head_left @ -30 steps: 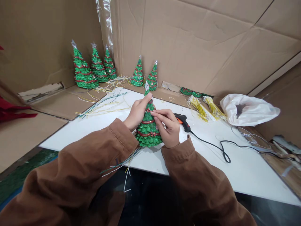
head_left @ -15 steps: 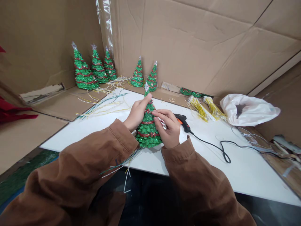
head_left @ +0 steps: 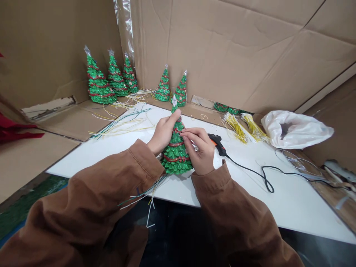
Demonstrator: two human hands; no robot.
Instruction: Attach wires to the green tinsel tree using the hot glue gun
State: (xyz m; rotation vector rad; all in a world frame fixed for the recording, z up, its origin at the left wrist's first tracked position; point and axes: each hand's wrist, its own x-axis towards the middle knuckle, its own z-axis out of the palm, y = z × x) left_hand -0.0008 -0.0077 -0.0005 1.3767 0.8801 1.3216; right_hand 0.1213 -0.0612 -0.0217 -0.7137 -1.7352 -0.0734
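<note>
A small green Christmas tree (head_left: 176,159) with red garlands, bows and a clear star tip stands upright before me, above the front of the white board. My left hand (head_left: 164,131) is closed around its upper left side, thumb near the top. The thumb and forefinger of my right hand (head_left: 200,150) are pinched against the tree's right side, beside a red bow; whatever is between them is too small to make out. Green, yellow and white wires (head_left: 151,193) hang from beneath the tree. Just behind my right hand lies a black and orange glue gun (head_left: 219,145), partly hidden.
Several finished-looking trees (head_left: 100,83) stand along the cardboard walls. Loose wires (head_left: 119,124) lie at the left of the white board (head_left: 244,193). Yellow-white wire bundles (head_left: 236,126) and a white plastic bag (head_left: 297,129) sit at the back right. A black cord (head_left: 250,168) crosses the board.
Almost nothing differs. The view has shifted very slightly; both hands keep their places on the tree, the right fingertips still pinched at the same bow.
</note>
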